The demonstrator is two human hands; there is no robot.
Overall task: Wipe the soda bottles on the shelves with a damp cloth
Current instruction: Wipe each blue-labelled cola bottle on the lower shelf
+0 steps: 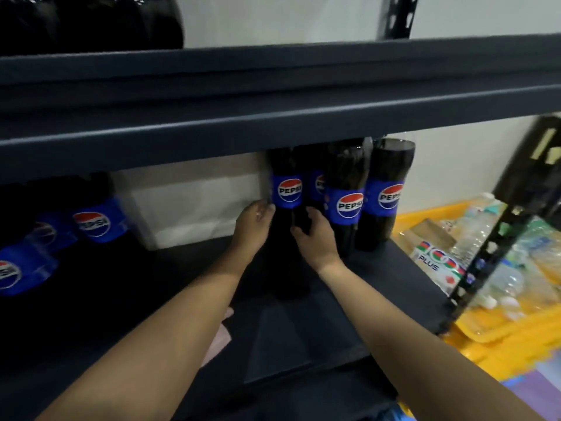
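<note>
Bottle necks and caps (349, 144) behind the upper shelf beam (273, 129); left bottles (97, 223) blurred.

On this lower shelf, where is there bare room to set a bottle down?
Bare dark shelf board lies between the left cluster of blue-labelled Pepsi bottles and the dark Pepsi bottle gripped by the left hand and right hand. It is crowded on the right, where upright Pepsi bottles stand close together.
</note>
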